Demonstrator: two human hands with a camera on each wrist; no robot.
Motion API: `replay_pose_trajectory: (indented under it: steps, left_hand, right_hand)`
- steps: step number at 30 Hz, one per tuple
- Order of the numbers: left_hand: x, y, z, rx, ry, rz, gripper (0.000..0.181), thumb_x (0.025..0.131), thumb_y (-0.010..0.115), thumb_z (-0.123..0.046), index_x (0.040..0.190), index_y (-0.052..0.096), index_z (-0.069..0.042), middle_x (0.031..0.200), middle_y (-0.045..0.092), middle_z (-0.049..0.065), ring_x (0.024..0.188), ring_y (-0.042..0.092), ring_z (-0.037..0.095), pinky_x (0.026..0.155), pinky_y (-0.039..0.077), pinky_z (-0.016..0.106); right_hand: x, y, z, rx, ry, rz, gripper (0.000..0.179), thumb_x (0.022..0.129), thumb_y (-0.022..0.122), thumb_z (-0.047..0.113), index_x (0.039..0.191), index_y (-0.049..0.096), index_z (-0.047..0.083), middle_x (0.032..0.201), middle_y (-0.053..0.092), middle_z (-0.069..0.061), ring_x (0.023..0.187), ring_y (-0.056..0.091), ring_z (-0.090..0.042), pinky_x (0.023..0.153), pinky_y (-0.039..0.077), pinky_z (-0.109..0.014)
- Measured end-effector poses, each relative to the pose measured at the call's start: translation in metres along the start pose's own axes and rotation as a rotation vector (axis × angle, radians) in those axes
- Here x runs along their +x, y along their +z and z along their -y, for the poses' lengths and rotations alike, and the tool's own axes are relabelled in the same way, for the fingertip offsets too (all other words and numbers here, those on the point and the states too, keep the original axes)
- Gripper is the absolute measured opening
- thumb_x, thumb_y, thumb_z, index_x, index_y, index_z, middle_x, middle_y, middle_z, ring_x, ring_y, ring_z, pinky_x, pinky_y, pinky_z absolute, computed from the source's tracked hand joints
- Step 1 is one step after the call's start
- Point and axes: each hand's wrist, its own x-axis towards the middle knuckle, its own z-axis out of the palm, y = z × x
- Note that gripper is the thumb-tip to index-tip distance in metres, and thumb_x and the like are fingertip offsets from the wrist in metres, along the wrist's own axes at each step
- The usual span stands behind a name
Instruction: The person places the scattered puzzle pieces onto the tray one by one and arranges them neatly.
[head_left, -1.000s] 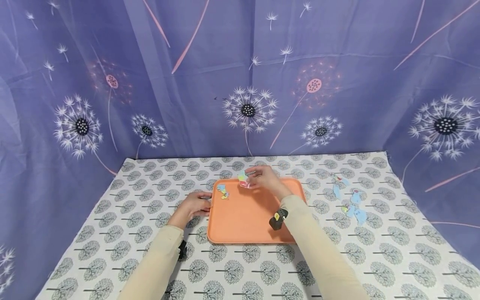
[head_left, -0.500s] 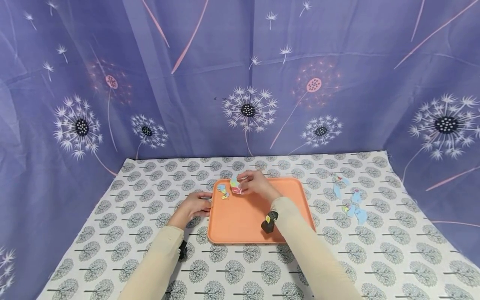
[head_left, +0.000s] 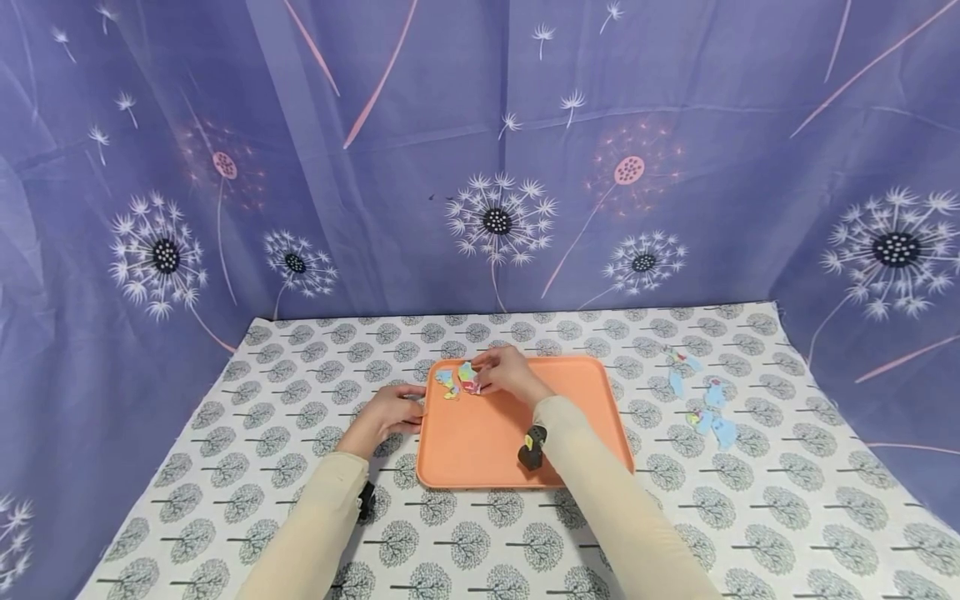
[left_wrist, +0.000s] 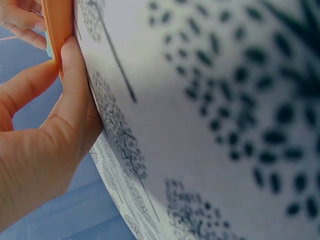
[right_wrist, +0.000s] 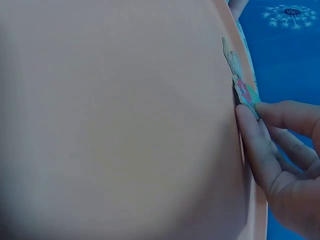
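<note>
An orange tray lies on the table. My left hand holds its left rim, and the left wrist view shows thumb and finger pinching the tray edge. Over the tray's far left part, my right hand pinches a colourful, irregular puzzle piece between thumb and fingers. In the right wrist view this piece is tilted, its far end right at another flat piece. That second puzzle piece, blue and yellow, lies in the tray's far left corner.
Several loose, mostly light-blue puzzle pieces lie on the tree-print tablecloth to the right of the tray. A purple dandelion-print curtain hangs behind the table and along its sides.
My right hand has moved left and lowered the puzzle piece towards the tray, up beside the piece lying in the corner. The left hand has stayed at the tray's rim.
</note>
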Motion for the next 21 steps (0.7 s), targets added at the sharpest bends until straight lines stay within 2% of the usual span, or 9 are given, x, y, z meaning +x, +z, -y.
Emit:
replay_pose_trajectory:
  steps: [11,21]
  left_hand:
    - [0.0008,-0.0001,0.0015,0.013,-0.002,0.003,0.050,0.086,0.061,0.006,0.135,0.052,0.000,0.085,0.064,0.017,0.065,0.063,0.017,0.064,0.060,0.029]
    - [0.0016,-0.0007,0.0019,-0.008,-0.004,0.011,0.051,0.084,0.062,0.008,0.134,0.052,0.002,0.084,0.064,0.016,0.063,0.063,0.017,0.063,0.060,0.028]
  right_hand:
    - [-0.0029,0.0032,0.0064,-0.113,-0.012,-0.062,0.026,0.077,0.070,-0.012,0.102,0.068,-0.010,0.084,0.067,-0.019,0.059,0.068,-0.024,0.058,0.060,-0.029]
    - [-0.0008,0.0045,0.0043,-0.189,-0.030,-0.097,0.020,0.074,0.072,-0.011,0.094,0.071,-0.009,0.083,0.068,-0.017,0.052,0.063,-0.015,0.055,0.059,-0.025]
